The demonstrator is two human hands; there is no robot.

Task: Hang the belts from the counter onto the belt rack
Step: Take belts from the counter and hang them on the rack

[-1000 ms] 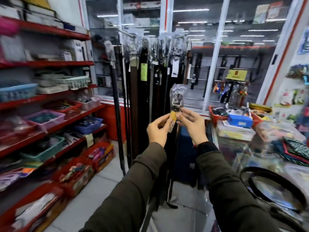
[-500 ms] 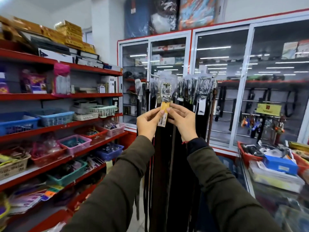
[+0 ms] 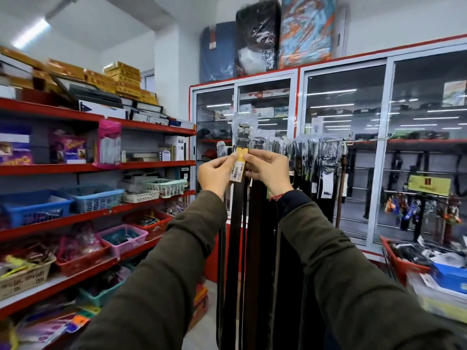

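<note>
Both hands are raised at chest height, the left hand (image 3: pixel 214 173) and right hand (image 3: pixel 269 170) each pinched shut on the top of a dark belt (image 3: pixel 237 223), thumbs against its yellow price tag (image 3: pixel 238 166). The buckle (image 3: pixel 243 133), wrapped in clear plastic, stands above the fingers. Right behind it hang the other belts (image 3: pixel 310 157) crowding the rack arm (image 3: pixel 364 139), which blocks most of the glass cabinet (image 3: pixel 341 102). Red shelves (image 3: pixel 75 168) of baskets close the left side. Against half a second ago the belt sits slightly higher, with more ceiling showing. The rack arm's free tip, seemingly bare, pokes out to the right
</note>
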